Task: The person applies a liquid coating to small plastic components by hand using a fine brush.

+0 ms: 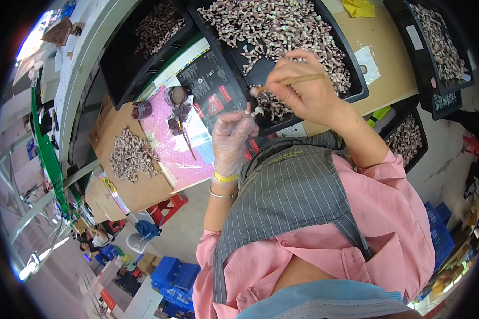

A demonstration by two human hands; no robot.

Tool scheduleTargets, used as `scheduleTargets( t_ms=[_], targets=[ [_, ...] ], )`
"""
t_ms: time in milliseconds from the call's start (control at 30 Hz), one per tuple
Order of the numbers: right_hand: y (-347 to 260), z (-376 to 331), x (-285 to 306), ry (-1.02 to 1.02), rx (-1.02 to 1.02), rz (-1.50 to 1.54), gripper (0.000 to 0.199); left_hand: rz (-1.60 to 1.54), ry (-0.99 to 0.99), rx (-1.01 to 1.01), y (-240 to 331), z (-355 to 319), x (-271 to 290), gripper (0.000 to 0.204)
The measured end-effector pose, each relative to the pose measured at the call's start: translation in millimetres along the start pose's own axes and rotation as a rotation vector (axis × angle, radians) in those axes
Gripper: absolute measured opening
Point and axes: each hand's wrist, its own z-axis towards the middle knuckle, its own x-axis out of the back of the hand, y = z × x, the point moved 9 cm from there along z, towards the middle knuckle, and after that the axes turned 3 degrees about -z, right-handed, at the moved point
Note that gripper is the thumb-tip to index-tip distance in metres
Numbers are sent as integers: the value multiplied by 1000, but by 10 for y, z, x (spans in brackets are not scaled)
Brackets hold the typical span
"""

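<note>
My left hand [233, 139], in a thin clear glove, pinches a small white figurine [256, 111] just above the near rim of a black tray [356, 90]. My right hand [302, 90] is bare and grips a thin wooden paintbrush [298, 80], its tip pointing left and touching the small piece. The tray under both hands is full of several small white-and-purple pieces [282, 26]. A grey striped apron and pink sleeves fill the lower part of the view.
Small paint pots [175, 97] and a spare brush [187, 139] lie on a pink sheet to the left. A pile of pieces [130, 155] rests on cardboard. More black trays of pieces stand at the left [143, 58] and far right [442, 42]. Blue crates sit on the floor.
</note>
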Motion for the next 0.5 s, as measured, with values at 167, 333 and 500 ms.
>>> scheduleTargets(
  t_ms=[167,333,500],
  targets=[
    [30,-36,117,80,5,138,7,665,27,-506,342,-29,-51,21],
    [-99,-38,1,-135,47,245,6,946,47,-733,527,-111,-185,28],
    [87,-105,44,-169,17,284,5,1069,-6,-859,608,-175,-273,31]
  ],
)
